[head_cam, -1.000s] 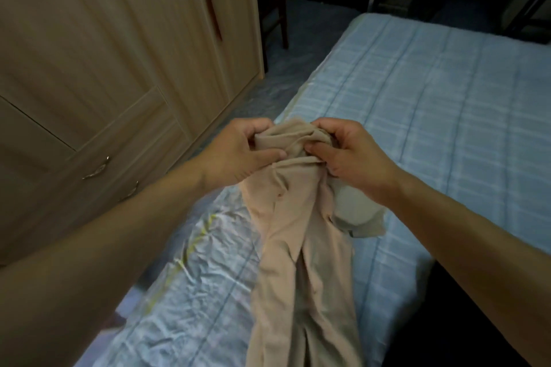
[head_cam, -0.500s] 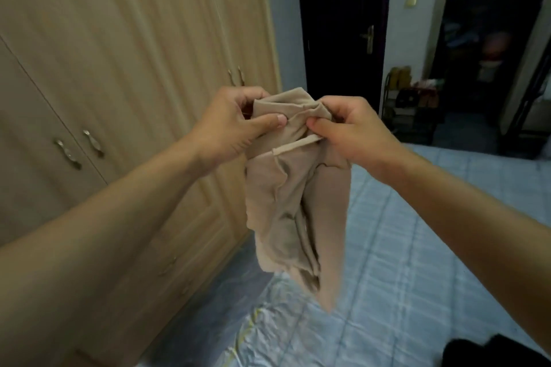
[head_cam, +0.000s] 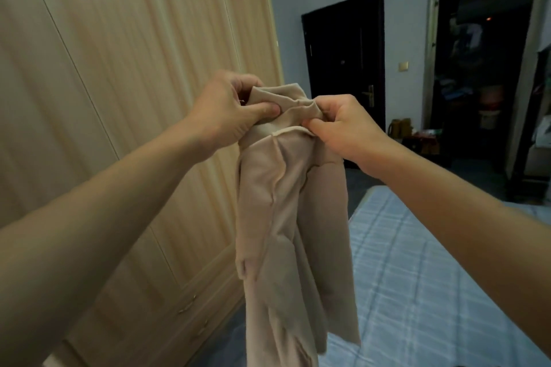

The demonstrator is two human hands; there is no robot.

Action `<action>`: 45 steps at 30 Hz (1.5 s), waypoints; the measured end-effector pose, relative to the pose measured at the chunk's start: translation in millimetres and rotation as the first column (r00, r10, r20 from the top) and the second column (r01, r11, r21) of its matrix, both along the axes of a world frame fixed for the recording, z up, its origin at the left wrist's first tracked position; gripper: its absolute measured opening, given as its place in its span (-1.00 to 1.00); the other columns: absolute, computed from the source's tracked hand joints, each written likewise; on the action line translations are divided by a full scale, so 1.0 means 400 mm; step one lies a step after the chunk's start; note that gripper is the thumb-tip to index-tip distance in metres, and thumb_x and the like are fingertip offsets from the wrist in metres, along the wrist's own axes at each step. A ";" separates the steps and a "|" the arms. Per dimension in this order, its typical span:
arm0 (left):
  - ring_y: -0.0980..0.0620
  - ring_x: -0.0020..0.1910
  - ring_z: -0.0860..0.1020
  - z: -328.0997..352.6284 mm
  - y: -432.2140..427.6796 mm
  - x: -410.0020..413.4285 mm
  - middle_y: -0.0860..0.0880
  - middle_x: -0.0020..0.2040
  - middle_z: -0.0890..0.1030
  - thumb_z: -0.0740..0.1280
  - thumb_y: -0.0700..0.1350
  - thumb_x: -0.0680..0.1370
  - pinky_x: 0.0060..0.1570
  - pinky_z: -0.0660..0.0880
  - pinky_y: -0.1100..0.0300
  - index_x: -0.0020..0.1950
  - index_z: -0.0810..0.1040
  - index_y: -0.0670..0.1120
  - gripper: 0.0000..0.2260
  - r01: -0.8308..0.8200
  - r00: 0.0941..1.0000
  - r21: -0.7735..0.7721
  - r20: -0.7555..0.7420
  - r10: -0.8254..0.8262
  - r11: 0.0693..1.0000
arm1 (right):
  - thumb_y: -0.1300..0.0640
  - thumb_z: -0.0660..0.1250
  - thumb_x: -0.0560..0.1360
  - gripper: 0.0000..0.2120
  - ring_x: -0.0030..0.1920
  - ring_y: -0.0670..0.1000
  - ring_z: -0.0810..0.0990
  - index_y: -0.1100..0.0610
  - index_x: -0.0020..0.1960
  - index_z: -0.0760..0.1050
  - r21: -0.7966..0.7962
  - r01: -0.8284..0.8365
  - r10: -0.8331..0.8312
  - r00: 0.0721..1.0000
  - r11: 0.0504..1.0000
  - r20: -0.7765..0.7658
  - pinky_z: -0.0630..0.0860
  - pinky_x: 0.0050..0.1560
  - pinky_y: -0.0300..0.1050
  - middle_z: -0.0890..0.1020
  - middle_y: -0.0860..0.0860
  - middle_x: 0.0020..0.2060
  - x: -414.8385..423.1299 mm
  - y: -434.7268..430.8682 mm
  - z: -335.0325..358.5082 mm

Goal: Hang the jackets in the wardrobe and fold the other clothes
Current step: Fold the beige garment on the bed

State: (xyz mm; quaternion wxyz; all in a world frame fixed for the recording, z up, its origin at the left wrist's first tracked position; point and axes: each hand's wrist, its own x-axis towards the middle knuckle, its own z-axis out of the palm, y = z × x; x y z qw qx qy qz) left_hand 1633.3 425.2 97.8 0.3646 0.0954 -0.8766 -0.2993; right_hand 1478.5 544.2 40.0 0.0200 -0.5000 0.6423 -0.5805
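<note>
A beige garment (head_cam: 286, 217) hangs in the air in front of me, held up by its bunched top edge. My left hand (head_cam: 229, 110) pinches the left side of that bunched edge between thumb and fingers. My right hand (head_cam: 343, 125) grips the right side of the same edge. The cloth drops in long folds between the wardrobe (head_cam: 119, 98) and the bed (head_cam: 432, 277). The wardrobe is light wood, its doors closed, and fills the left of the view.
The bed with a blue checked sheet lies at the lower right. A narrow strip of floor (head_cam: 217, 345) runs between it and the wardrobe. A dark closed door (head_cam: 346, 53) and an open doorway (head_cam: 480, 62) stand in the far wall.
Both hands have raised the beige garment off the bed, from chest height to higher in front of me. My view has tilted up from the bed toward the far wall.
</note>
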 end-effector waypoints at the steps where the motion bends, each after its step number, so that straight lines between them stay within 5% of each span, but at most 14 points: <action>1: 0.04 -0.27 0.52 0.008 0.006 0.009 -0.14 -0.23 0.63 0.50 -0.23 0.46 -0.29 0.43 0.14 -0.13 0.62 -0.25 -0.89 -0.026 1.000 -0.019 -0.011 0.026 0.999 | 0.21 0.35 0.51 -0.89 -0.13 0.03 0.65 0.08 -0.09 0.65 0.029 0.009 -0.009 1.000 1.000 -0.014 0.61 0.04 0.06 0.70 0.12 -0.15 0.011 0.008 0.011; 4: 0.00 -0.28 0.59 0.007 0.019 0.024 -0.17 -0.22 0.68 0.53 -0.18 0.41 -0.27 0.54 0.00 -0.16 0.65 -0.20 -0.88 -0.133 0.991 -0.136 0.009 0.136 0.982 | 0.20 0.40 0.46 -0.86 -0.04 0.07 0.68 0.09 0.00 0.65 0.178 0.001 -0.007 0.999 0.984 0.035 0.65 0.01 0.09 0.71 0.08 -0.12 0.051 0.025 0.028; 6: -0.01 -0.31 0.55 -0.007 0.026 0.029 -0.24 -0.24 0.64 0.52 -0.15 0.41 -0.26 0.52 -0.10 -0.20 0.62 -0.24 -0.83 -0.159 0.985 -0.197 0.038 0.169 0.967 | 0.13 0.45 0.47 -0.83 -0.06 0.01 0.68 0.04 0.06 0.65 0.260 -0.077 0.024 0.980 0.962 0.199 0.63 -0.18 -0.07 0.71 0.02 -0.10 0.077 0.029 0.026; 9: 0.03 -0.33 0.49 -0.026 0.027 0.040 -0.28 -0.24 0.62 0.53 -0.18 0.39 -0.30 0.50 -0.11 -0.25 0.59 -0.25 -0.82 -0.153 0.986 -0.151 0.046 0.161 0.977 | 0.08 0.49 0.45 -0.78 -0.05 0.03 0.68 0.07 0.08 0.63 0.315 -0.087 -0.016 0.951 0.945 0.309 0.60 -0.19 -0.12 0.70 0.04 -0.08 0.100 0.026 0.006; 13: -0.11 -0.29 0.62 -0.042 0.024 0.062 -0.24 -0.23 0.66 0.52 -0.22 0.41 -0.34 0.54 -0.08 -0.22 0.63 -0.22 -0.89 -0.145 0.987 -0.039 0.057 0.147 0.989 | 0.19 0.46 0.44 -0.81 -0.06 0.12 0.68 0.16 0.04 0.59 0.504 -0.026 -0.072 0.982 0.863 0.173 0.67 -0.06 0.04 0.69 0.14 -0.07 0.113 0.024 -0.017; 19: 0.07 -0.52 0.48 -0.051 0.020 0.088 -0.06 -0.42 0.55 0.52 -0.18 0.45 -0.50 0.38 0.21 -0.27 0.61 -0.18 -0.84 -0.162 0.984 -0.114 0.056 0.170 0.980 | 0.28 0.37 0.48 -0.87 -0.07 0.14 0.66 0.17 0.01 0.58 0.660 0.094 -0.059 0.995 0.746 -0.075 0.67 -0.04 0.04 0.65 0.16 -0.08 0.107 0.030 0.006; 22: 0.15 -0.54 0.44 -0.048 0.027 0.088 0.04 -0.45 0.53 0.54 -0.16 0.44 -0.50 0.34 0.25 -0.28 0.61 -0.12 -0.84 -0.141 0.990 -0.114 0.013 0.144 0.983 | 0.28 0.32 0.48 -0.90 -0.11 0.15 0.63 0.19 -0.02 0.56 0.589 0.244 -0.137 0.966 0.770 -0.221 0.61 -0.15 -0.02 0.63 0.16 -0.10 0.096 0.023 0.011; 26: 0.18 -0.42 0.51 -0.028 0.028 0.092 0.06 -0.38 0.61 0.52 -0.18 0.46 -0.44 0.39 0.28 -0.26 0.61 -0.05 -0.85 -0.128 0.992 -0.039 -0.012 0.127 0.991 | 0.26 0.29 0.57 -0.84 -0.04 0.09 0.66 0.10 -0.06 0.62 0.374 -0.003 -0.026 0.997 0.928 0.073 0.59 -0.04 -0.02 0.68 0.10 -0.10 0.091 0.030 0.007; 31: 0.09 -0.26 0.52 -0.016 0.033 0.099 -0.01 -0.28 0.58 0.38 -0.21 0.57 -0.28 0.44 0.21 -0.17 0.54 -0.07 -0.87 -0.101 0.995 0.155 0.000 0.102 0.983 | 0.15 0.27 0.62 -0.81 0.07 0.03 0.65 -0.03 -0.05 0.63 0.266 -0.186 0.129 0.967 0.946 0.218 0.55 0.17 0.01 0.70 -0.01 -0.06 0.102 0.041 0.011; 38: 0.16 -0.32 0.49 -0.030 0.059 0.081 0.06 -0.29 0.53 0.36 -0.13 0.59 -0.34 0.42 0.23 -0.14 0.49 -0.05 -0.88 -0.180 0.976 0.135 -0.102 0.195 0.974 | -0.03 0.19 0.66 -0.65 -0.03 0.10 0.65 0.23 0.06 0.59 0.092 -0.099 0.074 0.968 0.991 0.239 0.57 0.10 0.05 0.70 0.17 -0.03 0.133 0.037 0.014; 40: 0.14 -0.22 0.60 -0.024 0.069 0.091 0.03 -0.22 0.61 0.45 -0.11 0.53 -0.22 0.55 0.17 -0.02 0.56 -0.13 -0.86 -0.016 0.996 0.285 -0.074 0.039 0.958 | 0.00 0.19 0.66 -0.68 0.02 0.13 0.66 0.20 0.03 0.60 0.074 -0.086 0.066 0.970 0.994 0.234 0.55 0.18 0.12 0.69 0.20 0.01 0.139 0.044 0.016; 42: 0.02 0.00 0.67 -0.015 0.079 0.113 -0.06 -0.03 0.69 0.54 -0.08 0.43 0.04 0.59 0.05 0.16 0.58 -0.20 -0.63 0.160 0.987 0.374 -0.033 -0.159 0.914 | 0.03 0.18 0.66 -0.69 -0.01 0.10 0.65 0.20 0.02 0.60 0.079 -0.074 0.052 0.967 0.994 0.249 0.54 0.20 0.16 0.69 0.20 0.00 0.138 0.052 0.018; 45: -0.05 0.13 0.65 -0.003 0.098 0.143 -0.09 0.12 0.68 0.60 -0.16 0.35 0.10 0.60 0.02 0.23 0.59 -0.11 -0.53 0.233 0.952 0.297 0.126 -0.280 0.926 | 0.04 0.18 0.67 -0.71 -0.04 0.07 0.66 0.14 -0.01 0.62 0.096 -0.104 0.073 0.957 0.990 0.282 0.55 0.19 0.13 0.71 0.11 -0.09 0.140 0.061 0.018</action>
